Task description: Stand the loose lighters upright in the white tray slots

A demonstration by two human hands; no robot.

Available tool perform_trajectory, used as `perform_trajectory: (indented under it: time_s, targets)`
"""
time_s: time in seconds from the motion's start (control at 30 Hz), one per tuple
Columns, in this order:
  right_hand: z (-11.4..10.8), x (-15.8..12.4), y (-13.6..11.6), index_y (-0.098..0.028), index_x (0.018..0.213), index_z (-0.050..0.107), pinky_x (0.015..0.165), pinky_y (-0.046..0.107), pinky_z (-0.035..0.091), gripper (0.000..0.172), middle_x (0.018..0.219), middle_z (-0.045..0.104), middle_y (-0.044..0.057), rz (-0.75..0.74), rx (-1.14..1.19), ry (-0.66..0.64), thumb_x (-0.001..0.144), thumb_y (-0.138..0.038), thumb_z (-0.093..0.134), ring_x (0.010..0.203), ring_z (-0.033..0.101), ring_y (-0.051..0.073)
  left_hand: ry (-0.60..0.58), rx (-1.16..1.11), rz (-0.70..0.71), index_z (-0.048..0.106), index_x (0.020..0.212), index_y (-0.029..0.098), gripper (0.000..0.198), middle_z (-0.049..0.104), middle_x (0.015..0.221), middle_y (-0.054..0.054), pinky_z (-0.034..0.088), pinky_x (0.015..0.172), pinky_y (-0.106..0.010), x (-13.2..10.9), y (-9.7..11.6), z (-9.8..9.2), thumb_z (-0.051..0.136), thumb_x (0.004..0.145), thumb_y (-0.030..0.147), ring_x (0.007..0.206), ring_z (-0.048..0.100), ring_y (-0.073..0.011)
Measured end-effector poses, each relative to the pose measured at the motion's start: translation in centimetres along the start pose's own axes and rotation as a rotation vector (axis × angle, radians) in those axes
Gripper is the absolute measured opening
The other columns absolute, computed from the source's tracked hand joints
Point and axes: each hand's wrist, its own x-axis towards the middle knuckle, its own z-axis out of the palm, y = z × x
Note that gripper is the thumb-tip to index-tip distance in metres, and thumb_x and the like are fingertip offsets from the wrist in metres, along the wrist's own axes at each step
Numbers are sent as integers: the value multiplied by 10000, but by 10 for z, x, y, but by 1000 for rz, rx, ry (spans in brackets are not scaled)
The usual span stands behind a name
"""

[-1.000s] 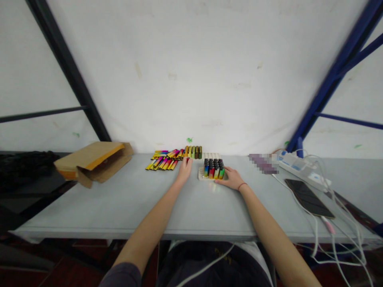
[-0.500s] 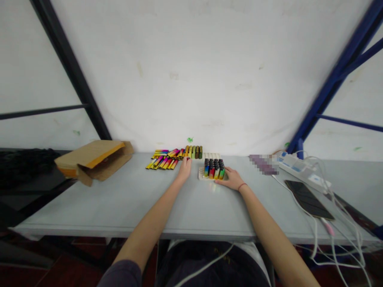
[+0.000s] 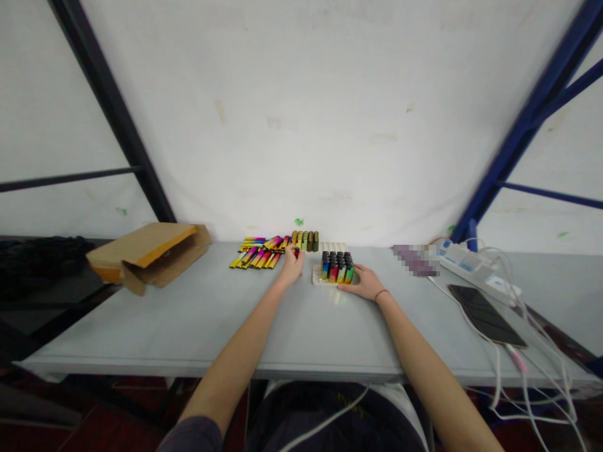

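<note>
A white tray holds several upright lighters with black tops and rainbow bodies. My right hand rests against the tray's right side, fingers curled on its edge. My left hand is just left of the tray, its fingers pinched on a small dark-tipped lighter. Beyond it lie several loose lighters, yellow and magenta, flat on the table. A row of standing yellow-green lighters is behind them by the wall.
A folded cardboard box lies at the left of the grey table. At the right are a power strip, a dark phone and several white cables. A white wall is close behind. Blue and black frame bars stand on each side.
My left hand has curled its fingers into a pinch near the loose lighters. The right hand and tray stay put.
</note>
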Motion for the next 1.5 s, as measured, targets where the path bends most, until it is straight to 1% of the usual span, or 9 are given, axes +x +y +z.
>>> perform_trajectory:
  time_s: [0.07,0.2,0.33,0.5,0.6,1.03,1.33,1.4,1.5]
  targets:
    - [0,0,-1,-174,1276,686,1121,475,461,765,1386,651,167,-4,5,10,738,-715,736,1273,616,356,-30,31,-38,534,1164,211,264,577,1156,-106,606,718,-353,1,5,-5,555,948,362,885,616,-163]
    - [0,-1,-2,-196,1274,688,1105,480,477,739,1389,652,155,-7,15,20,734,-696,753,1264,622,358,-173,42,130,686,1063,202,223,669,1128,-91,574,900,-355,2,22,-20,622,894,334,1031,640,-205]
    - [0,-1,-2,-224,1299,672,1102,489,475,730,1395,651,140,-2,18,30,734,-677,763,1275,617,354,-431,-34,125,747,1098,200,340,734,939,-58,573,809,-313,-4,37,-31,713,825,398,884,686,-207]
    - [-1,0,0,-205,1338,645,1121,488,449,754,1422,627,149,-17,16,-13,764,-687,727,1307,591,344,-596,-112,114,777,998,196,305,761,1080,-77,575,877,-327,-14,45,-23,799,737,351,950,712,-212]
    - [-2,0,-1,-197,1337,646,1123,479,446,760,1422,624,159,-14,13,-19,767,-693,723,1315,583,339,-629,-90,87,781,964,195,276,774,1003,-75,584,889,-352,-18,43,-16,803,734,346,909,723,-215]
    - [0,0,0,-174,1314,663,1112,481,451,769,1404,631,171,-32,0,-15,765,-708,721,1300,590,348,-541,58,241,715,1084,194,382,746,1082,-73,592,826,-338,-21,33,-6,747,786,430,922,720,-218]
    - [-2,-1,-3,-175,1332,652,1118,472,449,778,1413,625,176,-7,-11,-7,760,-696,737,1305,588,353,-478,250,433,720,1026,195,282,722,1066,-63,564,837,-303,-22,31,-1,626,893,425,964,677,-192]
    - [-2,-2,-3,-172,1340,647,1126,473,442,776,1425,616,177,-11,-9,-13,768,-690,731,1315,582,352,-411,342,451,730,1075,192,294,726,1091,-77,545,923,-333,-20,33,-5,577,935,400,1009,667,-204]
    - [-2,-2,-3,-166,1344,642,1123,481,444,781,1432,610,185,-17,-4,-18,772,-689,727,1321,576,354,-189,608,347,727,1154,177,313,714,1181,-120,468,1071,-417,-16,32,-15,506,974,306,1163,619,-257]
